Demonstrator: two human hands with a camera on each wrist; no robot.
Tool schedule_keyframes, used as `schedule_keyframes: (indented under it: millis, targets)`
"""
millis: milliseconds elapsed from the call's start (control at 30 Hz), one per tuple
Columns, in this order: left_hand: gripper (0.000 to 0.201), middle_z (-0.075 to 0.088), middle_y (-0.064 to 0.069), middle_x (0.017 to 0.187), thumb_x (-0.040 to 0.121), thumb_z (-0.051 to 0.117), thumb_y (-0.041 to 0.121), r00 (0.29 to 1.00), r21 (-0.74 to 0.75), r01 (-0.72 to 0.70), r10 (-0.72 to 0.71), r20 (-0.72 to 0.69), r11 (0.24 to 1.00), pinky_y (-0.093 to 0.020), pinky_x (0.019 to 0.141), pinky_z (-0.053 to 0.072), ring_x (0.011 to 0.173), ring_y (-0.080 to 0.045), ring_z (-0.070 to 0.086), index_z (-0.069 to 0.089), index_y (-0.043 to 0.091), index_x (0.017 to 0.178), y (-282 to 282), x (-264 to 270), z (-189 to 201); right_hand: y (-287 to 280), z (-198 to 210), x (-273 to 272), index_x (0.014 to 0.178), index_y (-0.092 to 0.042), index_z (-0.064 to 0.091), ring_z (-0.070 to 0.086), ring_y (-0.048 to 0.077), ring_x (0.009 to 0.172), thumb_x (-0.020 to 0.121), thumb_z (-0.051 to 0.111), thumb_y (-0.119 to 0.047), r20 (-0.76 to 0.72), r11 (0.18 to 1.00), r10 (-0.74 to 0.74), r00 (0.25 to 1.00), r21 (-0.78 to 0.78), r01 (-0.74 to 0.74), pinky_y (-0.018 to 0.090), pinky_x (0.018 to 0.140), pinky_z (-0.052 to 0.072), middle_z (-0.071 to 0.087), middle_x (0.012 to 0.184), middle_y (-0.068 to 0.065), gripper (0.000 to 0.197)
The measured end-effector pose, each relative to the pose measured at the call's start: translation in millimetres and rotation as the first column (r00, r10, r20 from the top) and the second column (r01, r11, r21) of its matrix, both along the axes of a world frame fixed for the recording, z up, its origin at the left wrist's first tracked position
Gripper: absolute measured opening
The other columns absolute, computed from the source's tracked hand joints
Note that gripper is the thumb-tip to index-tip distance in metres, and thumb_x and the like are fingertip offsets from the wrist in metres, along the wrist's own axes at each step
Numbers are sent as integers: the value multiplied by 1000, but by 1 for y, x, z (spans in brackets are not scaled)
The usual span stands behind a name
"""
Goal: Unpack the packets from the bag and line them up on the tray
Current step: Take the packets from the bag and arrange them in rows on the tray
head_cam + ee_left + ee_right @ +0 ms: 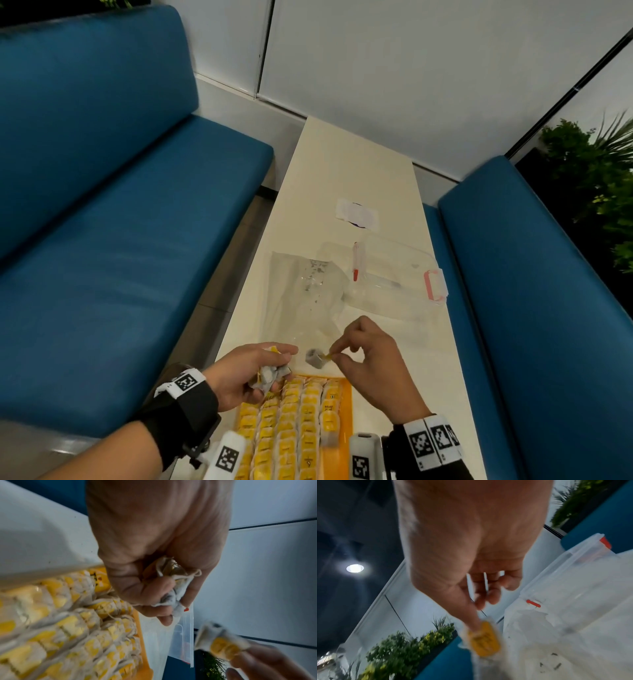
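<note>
An orange tray at the table's near end carries several rows of packets, white tea bags with yellow tags. Over the tray's far left corner, my left hand grips a small bunch of packets, seen crumpled under its curled fingers. My right hand pinches one packet by its yellow tag, just beyond the tray's far edge. The clear zip bag lies flat on the table past both hands and looks nearly empty.
A clear plastic box with red latches stands beyond the bag at the right. A white paper scrap lies farther up the narrow cream table. Blue benches flank both sides. Plants stand at the right.
</note>
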State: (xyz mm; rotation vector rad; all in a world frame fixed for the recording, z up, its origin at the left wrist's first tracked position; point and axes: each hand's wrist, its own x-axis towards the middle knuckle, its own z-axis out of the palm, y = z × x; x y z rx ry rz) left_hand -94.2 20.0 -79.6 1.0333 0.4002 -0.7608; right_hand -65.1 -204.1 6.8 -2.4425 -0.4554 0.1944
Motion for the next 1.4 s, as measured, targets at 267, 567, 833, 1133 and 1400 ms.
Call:
schedule_keyframes:
  millis: [267, 567, 833, 1133, 1400]
  targets:
    - [25, 75, 4, 82, 90, 75, 28, 933, 370, 78, -198, 300, 926, -24, 49, 41, 62, -10, 58, 76, 42, 110, -1, -2, 14, -1, -1, 1, 68, -34, 68, 59, 4, 78, 80, 70, -12, -190, 987, -82, 978, -153, 53, 15, 68, 46, 64, 86, -11, 25]
    - [13, 76, -2, 77, 84, 82, 32, 858, 518, 37, -293, 422, 854, -22, 53, 48, 55, -8, 59, 80, 25, 95, -36, -6, 25, 5, 6, -11, 77, -29, 69, 58, -6, 72, 84, 67, -9, -161, 994, -47, 986, -107, 30, 10, 63, 44, 64, 74, -12, 21]
    - [39, 76, -6, 90, 90, 76, 29, 893, 569, 113, -335, 301, 814, -19, 42, 41, 44, -2, 54, 65, 33, 127, -26, -16, -3, -19, -9, -30, 89, -26, 74, 53, 2, 71, 88, 59, -20, -213, 910, 55, 976, -391, -136, 16, 69, 46, 64, 89, -13, 16]
    - [44, 75, -1, 93, 90, 76, 27, 901, 585, 130, -342, 268, 800, -21, 47, 47, 59, -4, 68, 61, 31, 132, -24, -20, -15, -25, -35, -42, 91, -12, 79, 62, 6, 78, 85, 64, -6, -558, 783, 134, 819, -447, -432, 13, 62, 44, 77, 96, 3, 18]
    - [46, 70, 3, 120, 88, 78, 28, 884, 575, 119, -350, 309, 809, -40, 87, 62, 83, -7, 76, 64, 31, 132, -22, -19, -21, -31, -91, -48, 97, -25, 77, 67, 22, 95, 87, 54, -14, -284, 744, 45, 958, -631, -222, 30, 81, 54, 72, 105, -1, 28]
